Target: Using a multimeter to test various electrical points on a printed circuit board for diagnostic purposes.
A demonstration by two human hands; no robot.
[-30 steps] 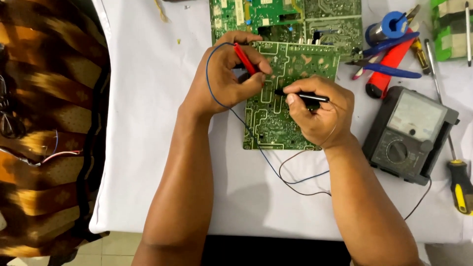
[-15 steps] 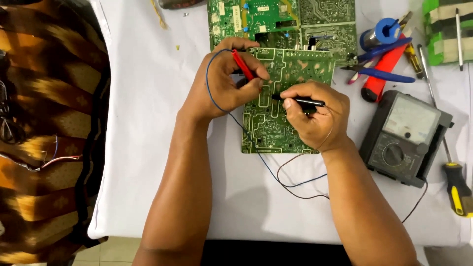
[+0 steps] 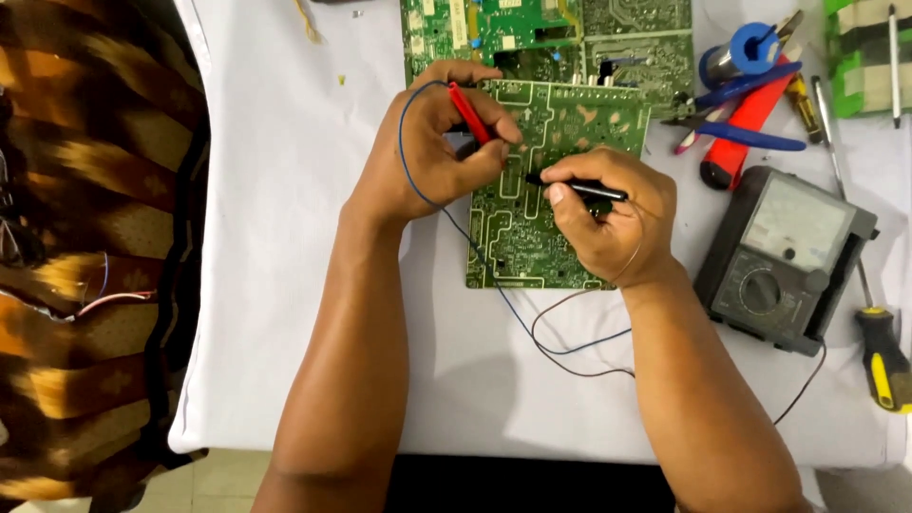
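Note:
A green circuit board (image 3: 532, 237) lies solder side up on a white cloth. My left hand (image 3: 427, 152) grips a red test probe (image 3: 469, 112) and presses its tip onto the board's upper left part. My right hand (image 3: 613, 214) holds a black test probe (image 3: 579, 187) like a pen, tip pointing left onto the board's middle. Thin blue and dark leads (image 3: 560, 342) run from the probes across the cloth toward a grey analog meter (image 3: 784, 256) at the right.
A second green board (image 3: 608, 33) lies behind the first. Blue-handled pliers (image 3: 736, 133), a red tool (image 3: 746, 123), a solder reel (image 3: 750, 52) and a yellow-black screwdriver (image 3: 883, 356) sit at the right. A patterned brown cloth (image 3: 85, 237) hangs at the left of the table.
Both hands keep the probes on the board; the view has shifted slightly, and the probe tips have barely moved.

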